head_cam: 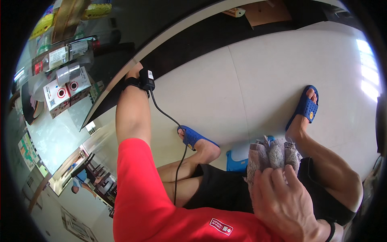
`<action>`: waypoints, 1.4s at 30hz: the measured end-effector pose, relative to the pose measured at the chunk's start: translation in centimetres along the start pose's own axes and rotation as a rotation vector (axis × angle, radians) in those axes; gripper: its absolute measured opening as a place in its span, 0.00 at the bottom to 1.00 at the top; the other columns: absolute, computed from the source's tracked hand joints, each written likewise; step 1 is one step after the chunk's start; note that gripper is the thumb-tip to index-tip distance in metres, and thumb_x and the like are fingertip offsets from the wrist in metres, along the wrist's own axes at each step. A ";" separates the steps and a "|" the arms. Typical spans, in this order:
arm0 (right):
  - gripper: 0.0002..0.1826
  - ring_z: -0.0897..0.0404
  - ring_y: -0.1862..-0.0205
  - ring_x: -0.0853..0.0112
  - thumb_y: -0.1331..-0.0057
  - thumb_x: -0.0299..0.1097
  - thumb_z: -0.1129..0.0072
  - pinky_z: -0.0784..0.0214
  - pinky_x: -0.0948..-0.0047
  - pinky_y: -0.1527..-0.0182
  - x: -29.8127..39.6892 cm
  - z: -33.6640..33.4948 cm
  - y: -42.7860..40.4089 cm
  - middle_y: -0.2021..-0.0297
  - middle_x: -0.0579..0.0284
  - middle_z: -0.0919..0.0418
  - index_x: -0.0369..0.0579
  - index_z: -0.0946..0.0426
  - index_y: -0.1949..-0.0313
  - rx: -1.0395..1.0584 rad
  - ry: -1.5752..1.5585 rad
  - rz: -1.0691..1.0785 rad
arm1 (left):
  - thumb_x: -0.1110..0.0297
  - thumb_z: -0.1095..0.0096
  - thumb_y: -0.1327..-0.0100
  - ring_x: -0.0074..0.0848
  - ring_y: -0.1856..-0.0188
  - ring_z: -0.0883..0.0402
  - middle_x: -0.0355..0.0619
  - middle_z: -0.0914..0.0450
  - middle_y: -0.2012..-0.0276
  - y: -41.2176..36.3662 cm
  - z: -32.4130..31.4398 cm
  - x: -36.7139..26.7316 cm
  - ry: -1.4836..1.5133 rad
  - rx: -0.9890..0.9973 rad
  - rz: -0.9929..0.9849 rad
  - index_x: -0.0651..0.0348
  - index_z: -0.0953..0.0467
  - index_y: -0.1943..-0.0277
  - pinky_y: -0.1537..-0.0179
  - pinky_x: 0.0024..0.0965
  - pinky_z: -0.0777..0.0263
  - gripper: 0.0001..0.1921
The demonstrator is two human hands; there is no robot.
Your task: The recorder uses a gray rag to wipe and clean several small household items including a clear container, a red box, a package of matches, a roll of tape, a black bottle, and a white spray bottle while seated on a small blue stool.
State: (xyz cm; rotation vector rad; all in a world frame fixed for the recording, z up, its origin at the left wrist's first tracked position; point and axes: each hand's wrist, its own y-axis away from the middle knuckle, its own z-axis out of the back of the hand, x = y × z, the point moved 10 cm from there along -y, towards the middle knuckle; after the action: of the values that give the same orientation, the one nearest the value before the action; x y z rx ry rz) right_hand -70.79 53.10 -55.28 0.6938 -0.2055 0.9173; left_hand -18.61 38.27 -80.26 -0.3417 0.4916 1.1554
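My right hand [281,196] is shut on a folded grey terry cloth [272,155] with frayed edges, held over my lap. My left arm reaches forward to the rim of a dark-topped table [121,65]. Only the base of my left hand [135,70] shows beyond the wrist strap. The table edge hides its fingers, so I cannot tell what they touch. A small black device [147,79] is strapped to that wrist, with a black cable [164,112] running down towards my lap.
Plastic bottles [57,57] and a white printed box [68,90] lie on the table at left. An open brown compartment [267,15] shows beneath the table. A blue plastic stool [235,161] is partly visible under me. Another person [80,181] is in the background at lower left.
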 end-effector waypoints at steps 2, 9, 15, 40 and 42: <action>0.11 0.25 0.57 0.66 0.36 0.28 0.43 0.30 0.66 0.48 -0.3 0.2 -0.5 0.61 0.56 0.24 0.40 0.18 0.56 -0.002 -0.016 -0.004 | 0.51 0.15 0.50 0.45 0.39 0.21 0.57 0.20 0.40 0.6 0.0 0.0 -0.029 -0.028 -0.020 0.68 0.24 0.38 0.36 0.42 0.29 0.41; 0.14 0.21 0.60 0.65 0.40 0.28 0.38 0.25 0.62 0.54 -0.3 -0.3 -1.0 0.64 0.55 0.23 0.35 0.18 0.55 0.051 -0.031 0.028 | 0.62 0.17 0.45 0.36 0.44 0.18 0.53 0.17 0.43 7.2 1.8 -3.1 0.237 0.086 -0.405 0.71 0.22 0.40 0.39 0.37 0.27 0.33; 0.18 0.19 0.56 0.59 0.42 0.23 0.37 0.23 0.61 0.55 -2.0 3.0 -1.4 0.60 0.51 0.21 0.34 0.23 0.51 -0.154 -0.011 -0.033 | 0.75 0.19 0.44 0.25 0.51 0.20 0.46 0.22 0.49 26.8 13.1 -5.1 0.713 0.451 -0.393 0.65 0.28 0.39 0.50 0.28 0.21 0.31; 0.14 0.16 0.57 0.69 0.24 0.26 0.46 0.21 0.70 0.55 3.4 2.6 -1.5 0.54 0.50 0.16 0.33 0.23 0.44 -0.513 -1.185 0.003 | 0.78 0.25 0.49 0.17 0.67 0.20 0.38 0.19 0.69 33.5 33.0 -11.4 0.865 0.501 -0.513 0.61 0.22 0.60 0.61 0.25 0.24 0.14; 0.15 0.17 0.54 0.69 0.22 0.30 0.47 0.21 0.70 0.53 1.2 2.2 -2.1 0.55 0.52 0.16 0.35 0.24 0.42 -0.537 -1.551 -0.146 | 0.79 0.25 0.49 0.16 0.67 0.21 0.37 0.20 0.69 33.8 33.2 -11.7 0.874 0.516 -0.584 0.61 0.23 0.59 0.61 0.23 0.25 0.15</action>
State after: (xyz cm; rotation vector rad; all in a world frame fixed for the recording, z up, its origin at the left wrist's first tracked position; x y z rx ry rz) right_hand -68.17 51.65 -54.03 0.7592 -1.6750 -0.0220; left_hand -47.26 58.22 -46.20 -0.4877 1.3218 0.2345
